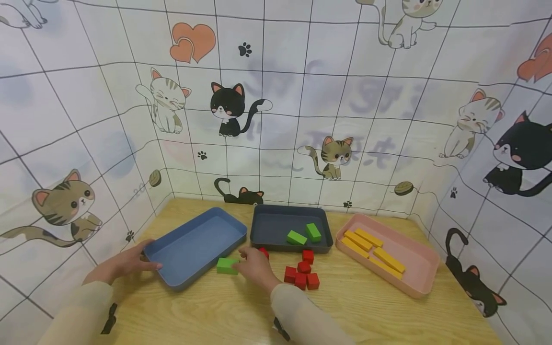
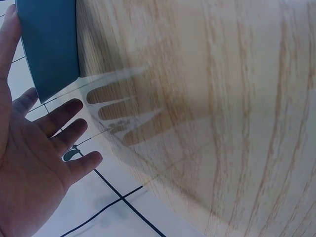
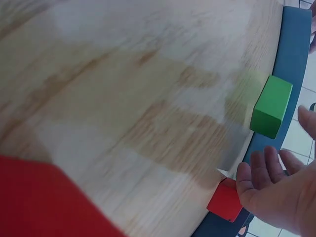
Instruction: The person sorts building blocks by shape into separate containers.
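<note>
My left hand (image 1: 129,262) holds the left end of an empty blue tray (image 1: 198,244), thumb at the rim. In the left wrist view, that tray (image 2: 52,44) sits between the thumb and index finger, with the other fingers spread. My right hand (image 1: 258,269) hovers just right of a green block (image 1: 226,266) lying on the table before the blue tray. From the right wrist, its fingers look loosely bent, with a gap to the green block (image 3: 271,107). A red block (image 3: 225,200) is close to the fingertips; in the head view the hand partly hides a red block (image 1: 264,252).
Several red blocks (image 1: 304,267) cluster on the wooden table (image 1: 345,311), right of my right hand. Behind them a dark grey tray (image 1: 269,227) holds two green blocks (image 1: 313,232). At the right, a pink tray (image 1: 414,249) contains several yellow blocks (image 1: 389,259). Cat-print sheeting (image 1: 280,96) encloses the table.
</note>
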`<state>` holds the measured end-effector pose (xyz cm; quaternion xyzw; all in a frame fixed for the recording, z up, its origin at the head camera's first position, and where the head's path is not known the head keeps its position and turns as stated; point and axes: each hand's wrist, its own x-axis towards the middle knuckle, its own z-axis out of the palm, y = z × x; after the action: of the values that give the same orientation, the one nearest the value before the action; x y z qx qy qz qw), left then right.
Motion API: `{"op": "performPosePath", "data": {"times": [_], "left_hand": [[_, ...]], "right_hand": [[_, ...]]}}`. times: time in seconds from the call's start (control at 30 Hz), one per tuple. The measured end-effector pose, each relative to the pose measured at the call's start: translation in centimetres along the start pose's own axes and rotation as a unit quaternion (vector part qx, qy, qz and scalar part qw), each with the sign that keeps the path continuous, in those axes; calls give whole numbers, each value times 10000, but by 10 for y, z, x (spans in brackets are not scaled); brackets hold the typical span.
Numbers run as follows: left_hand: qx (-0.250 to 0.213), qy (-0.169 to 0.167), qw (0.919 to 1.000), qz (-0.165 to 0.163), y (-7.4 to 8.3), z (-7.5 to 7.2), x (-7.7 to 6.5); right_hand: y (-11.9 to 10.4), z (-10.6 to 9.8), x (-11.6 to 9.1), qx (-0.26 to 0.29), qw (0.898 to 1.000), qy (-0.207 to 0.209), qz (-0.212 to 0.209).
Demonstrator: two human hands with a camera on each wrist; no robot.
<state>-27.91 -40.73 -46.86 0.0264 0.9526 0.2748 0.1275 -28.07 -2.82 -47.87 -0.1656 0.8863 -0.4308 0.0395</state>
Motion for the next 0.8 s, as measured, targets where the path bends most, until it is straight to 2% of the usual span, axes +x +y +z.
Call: {"op": "performPosePath", "data": {"times": [0.17, 0.43, 0.53, 0.8], "left_hand": [[-9, -12, 10000, -11, 0, 1, -1], [9, -4, 10000, 14, -1, 1, 1], [-10, 0, 10000, -26, -2, 2, 1], [-60, -45, 9999, -85, 0, 1, 1]], "right_hand": [[5, 7, 4, -15, 9999, -127, -41], [6, 16, 4, -676, 9977, 81, -47], [5, 14, 3, -581, 9983, 93, 11], [9, 2, 5, 110, 9994, 70, 322]]}}
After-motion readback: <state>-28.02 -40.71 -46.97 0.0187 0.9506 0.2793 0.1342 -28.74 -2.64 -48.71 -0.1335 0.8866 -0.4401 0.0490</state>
